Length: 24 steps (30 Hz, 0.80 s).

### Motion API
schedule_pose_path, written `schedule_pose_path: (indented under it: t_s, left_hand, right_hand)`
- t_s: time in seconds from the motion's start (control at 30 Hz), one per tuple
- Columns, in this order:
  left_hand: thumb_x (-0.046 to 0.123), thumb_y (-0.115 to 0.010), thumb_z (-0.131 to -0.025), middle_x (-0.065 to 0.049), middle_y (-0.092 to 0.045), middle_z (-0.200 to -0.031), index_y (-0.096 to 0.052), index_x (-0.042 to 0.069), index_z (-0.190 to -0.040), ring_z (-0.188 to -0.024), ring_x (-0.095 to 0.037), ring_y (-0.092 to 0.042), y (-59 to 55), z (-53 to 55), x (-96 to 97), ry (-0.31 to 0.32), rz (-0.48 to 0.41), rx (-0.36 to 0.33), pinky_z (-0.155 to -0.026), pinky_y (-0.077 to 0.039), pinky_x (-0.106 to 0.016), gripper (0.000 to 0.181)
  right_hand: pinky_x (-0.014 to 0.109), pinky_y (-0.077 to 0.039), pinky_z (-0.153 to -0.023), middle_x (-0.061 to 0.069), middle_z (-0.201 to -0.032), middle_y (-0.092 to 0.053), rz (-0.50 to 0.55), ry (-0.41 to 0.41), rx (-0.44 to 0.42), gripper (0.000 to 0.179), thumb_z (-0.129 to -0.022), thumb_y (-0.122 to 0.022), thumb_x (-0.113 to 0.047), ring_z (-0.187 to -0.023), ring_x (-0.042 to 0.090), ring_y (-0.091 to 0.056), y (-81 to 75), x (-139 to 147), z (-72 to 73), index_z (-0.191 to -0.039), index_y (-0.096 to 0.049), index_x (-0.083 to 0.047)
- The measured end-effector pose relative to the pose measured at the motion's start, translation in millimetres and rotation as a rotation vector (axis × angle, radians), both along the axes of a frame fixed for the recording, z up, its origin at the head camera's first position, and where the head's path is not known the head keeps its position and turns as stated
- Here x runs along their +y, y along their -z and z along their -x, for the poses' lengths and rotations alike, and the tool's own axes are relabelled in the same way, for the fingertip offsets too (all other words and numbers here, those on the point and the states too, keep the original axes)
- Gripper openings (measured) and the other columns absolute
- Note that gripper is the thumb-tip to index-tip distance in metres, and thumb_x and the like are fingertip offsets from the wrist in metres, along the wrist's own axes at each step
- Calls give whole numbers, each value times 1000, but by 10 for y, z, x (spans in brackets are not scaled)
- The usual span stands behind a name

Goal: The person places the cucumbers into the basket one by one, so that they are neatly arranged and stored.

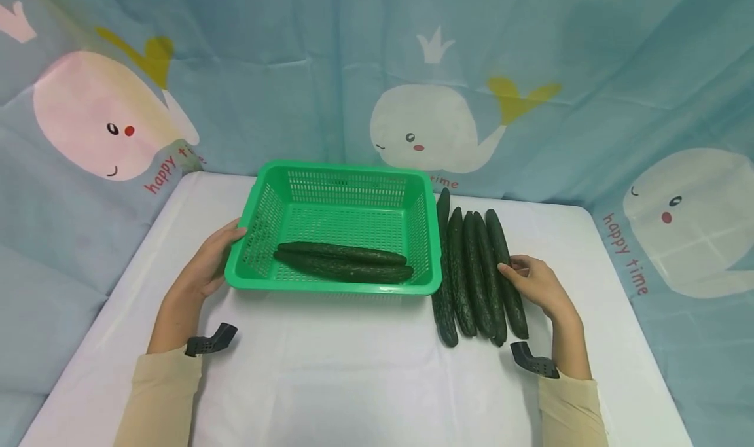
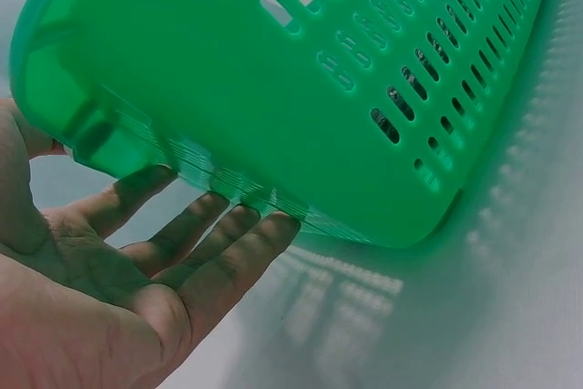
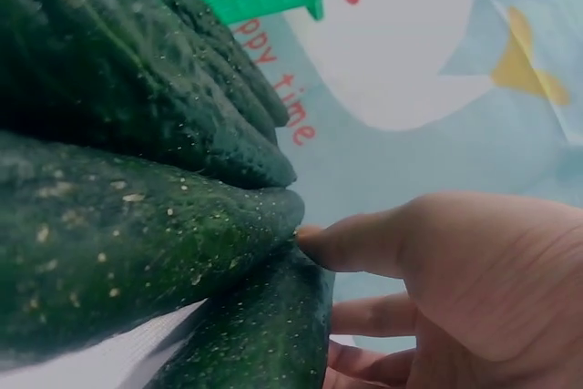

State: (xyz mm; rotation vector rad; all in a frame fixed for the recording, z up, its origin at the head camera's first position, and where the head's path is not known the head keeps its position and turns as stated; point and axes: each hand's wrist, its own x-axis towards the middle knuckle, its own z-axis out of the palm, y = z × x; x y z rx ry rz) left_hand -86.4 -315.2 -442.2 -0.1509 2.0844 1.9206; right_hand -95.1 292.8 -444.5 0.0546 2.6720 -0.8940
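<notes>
A green plastic basket (image 1: 333, 288) with slotted walls stands on the white table, two cucumbers (image 1: 347, 268) lying side by side along its near side. At its left end my left hand (image 1: 211, 262) grips the basket, the thumb up by the rim and the fingertips (image 2: 278, 227) against the outer wall. Right of the basket, several cucumbers (image 1: 462, 283) lie lengthwise in a row. My right hand (image 1: 540, 285) pinches the rightmost cucumber (image 1: 497, 234). In the right wrist view, the thumb (image 3: 364, 241) is on that cucumber's upper end, the other fingers partly hidden behind it.
A white cloth covers the table (image 1: 330, 375). Behind and at both sides hangs a blue curtain (image 1: 283, 93) printed with whales. The leftmost loose cucumber (image 1: 446, 326) lies right against the basket's right side, partly under its rim.
</notes>
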Motion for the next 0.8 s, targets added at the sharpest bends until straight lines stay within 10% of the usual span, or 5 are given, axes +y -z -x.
schedule_pose_path:
  t_s: [0.6, 0.8]
  left_hand:
    - [47, -41, -113, -16, -36, -161, -13, 13, -172, -121, 0, -56, -41, -7, -11, -5, -10, -3, -93, -59, -15, 73]
    - [45, -42, -113, -8, -42, -155, -12, 13, -172, -121, 0, -57, -32, -11, 1, -8, -27, -11, -93, -59, -15, 74]
  right_hand:
    - [69, -52, -107, 43, -145, -50, 29, 41, -39, 62, -111, -52, -27, -134, 60, -52, -74, -34, -19, -152, -39, 19]
    - [69, -55, -101, 39, -143, -56, -104, 88, -4, 56, -109, -55, -22, -130, 56, -59, -156, -59, -36, -151, -46, 13]
